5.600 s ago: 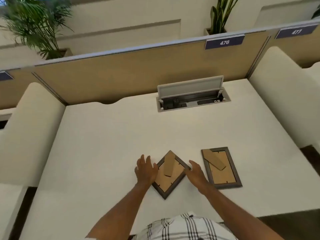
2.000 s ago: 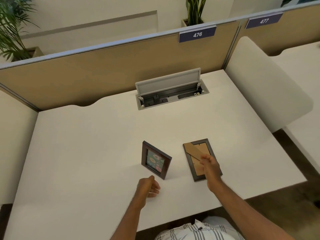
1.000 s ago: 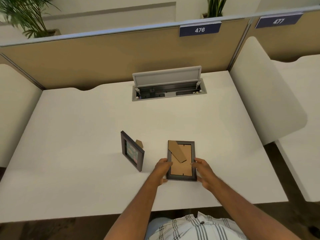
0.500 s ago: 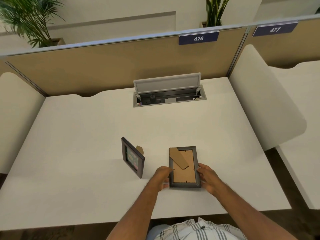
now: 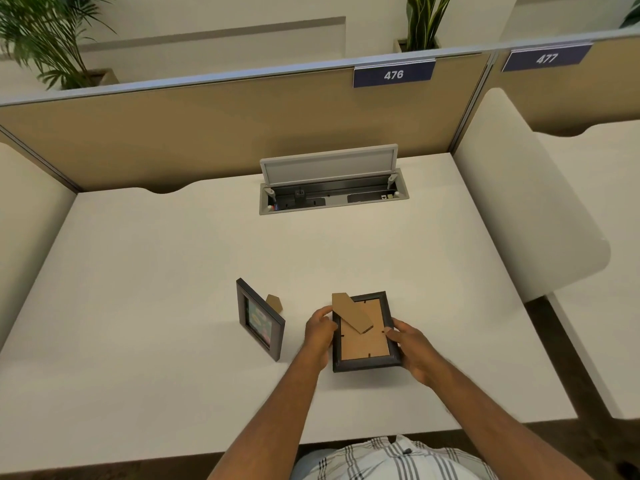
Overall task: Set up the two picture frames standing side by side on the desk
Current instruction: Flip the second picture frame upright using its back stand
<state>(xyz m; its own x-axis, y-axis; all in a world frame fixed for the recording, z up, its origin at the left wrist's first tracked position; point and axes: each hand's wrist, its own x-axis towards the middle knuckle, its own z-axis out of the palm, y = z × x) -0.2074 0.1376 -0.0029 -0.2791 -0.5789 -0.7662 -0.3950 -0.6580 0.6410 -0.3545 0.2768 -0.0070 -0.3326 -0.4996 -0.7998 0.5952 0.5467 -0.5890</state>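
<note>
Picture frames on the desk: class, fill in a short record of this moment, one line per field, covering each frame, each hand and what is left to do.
left frame: standing upright on the desk, stand out behind, picture facing the person
right frame: back side up, cardboard stand swung out
left hand: grip on the right frame's left edge
right hand: grip on the right frame's right edge
desk hatch: lid open, at the far side
left to do: stand the right frame beside the left one
</note>
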